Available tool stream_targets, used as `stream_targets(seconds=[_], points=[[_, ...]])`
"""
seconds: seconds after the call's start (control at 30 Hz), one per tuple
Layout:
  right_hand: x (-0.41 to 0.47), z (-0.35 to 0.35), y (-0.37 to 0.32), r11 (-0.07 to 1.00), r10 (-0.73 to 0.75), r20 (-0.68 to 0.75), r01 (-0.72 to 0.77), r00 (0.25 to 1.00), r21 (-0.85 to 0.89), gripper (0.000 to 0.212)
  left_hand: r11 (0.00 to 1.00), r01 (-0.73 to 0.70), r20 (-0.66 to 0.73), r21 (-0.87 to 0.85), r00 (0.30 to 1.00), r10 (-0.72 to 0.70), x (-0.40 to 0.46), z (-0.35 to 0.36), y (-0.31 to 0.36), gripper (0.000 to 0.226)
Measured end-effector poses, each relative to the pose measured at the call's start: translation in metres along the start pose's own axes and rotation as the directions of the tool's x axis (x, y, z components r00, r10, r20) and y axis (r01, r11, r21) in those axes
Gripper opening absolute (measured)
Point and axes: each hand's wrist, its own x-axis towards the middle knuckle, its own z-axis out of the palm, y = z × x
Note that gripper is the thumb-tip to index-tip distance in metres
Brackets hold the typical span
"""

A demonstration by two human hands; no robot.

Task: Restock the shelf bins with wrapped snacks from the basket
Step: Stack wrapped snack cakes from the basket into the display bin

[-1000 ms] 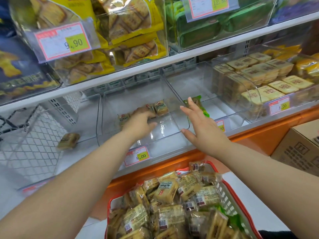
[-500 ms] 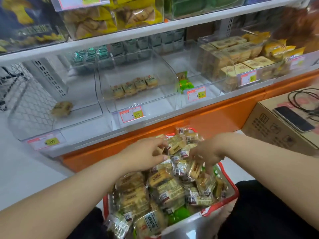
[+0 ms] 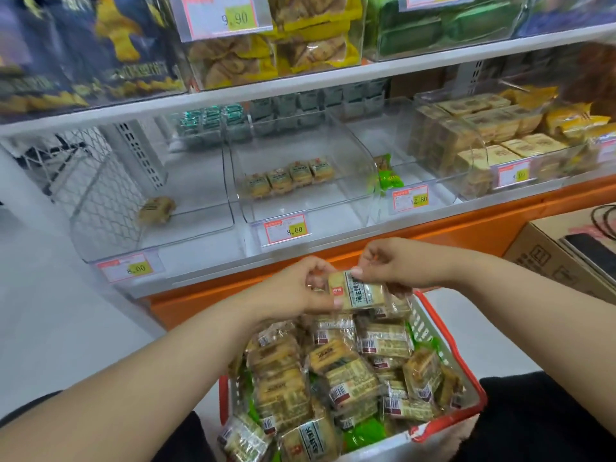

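Both hands up over the far end of the basket (image 3: 448, 425), red rim, grey lattice walls, piled with wrapped snacks (image 3: 350, 378).

Left hand (image 3: 293, 291): fingers curled, thumb underneath, pinching the left end of one wrapped snack (image 3: 358, 291). Right hand (image 3: 396, 265): fingers bent down over the top right edge of the same packet, fingertips on the wrapper. Packet held between the two hands, label facing up, clear of the pile below it. Whether the right hand holds a second packet beneath cannot be told.

Shelf (image 3: 213, 271) ahead, white with an orange base. Middle clear bin (image 3: 300, 208): a row of four wrapped snacks (image 3: 290, 176) across its floor toward the back, tag reading 8.00 on the front lip. Left bin (image 3: 150, 235): a single packet (image 3: 156, 210) lying toward its left wall. Bin to the right of the middle one: green packets (image 3: 388, 178) at its left wall. Far right bin (image 3: 466, 151): stacked yellow boxed snacks.

Cardboard box (image 3: 553, 261) at the right edge, a dark phone (image 3: 593, 251) lying on top.
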Motion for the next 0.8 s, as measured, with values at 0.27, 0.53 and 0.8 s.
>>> stream_targets(seconds=[0.27,0.53,0.8], points=[[0.021,-0.015,-0.027,0.985,-0.031,-0.322,0.083,0.946,0.15,0.042,0.963,-0.009,-0.178,-0.269,0.983,-0.041,0.01,-0.028,0.004,0.045],[0.048,-0.013,-0.039,0.989,-0.145,-0.17,0.145,0.975,-0.017,0.031,0.971,-0.182,-0.241,-0.157,0.96,0.141,0.013,-0.064,0.021,0.037],[0.11,-0.037,-0.081,0.953,-0.062,-0.453,0.188,0.889,0.238,0.022,0.827,0.125,-0.628,0.549,0.714,0.309,0.021,-0.125,0.009,0.055]])
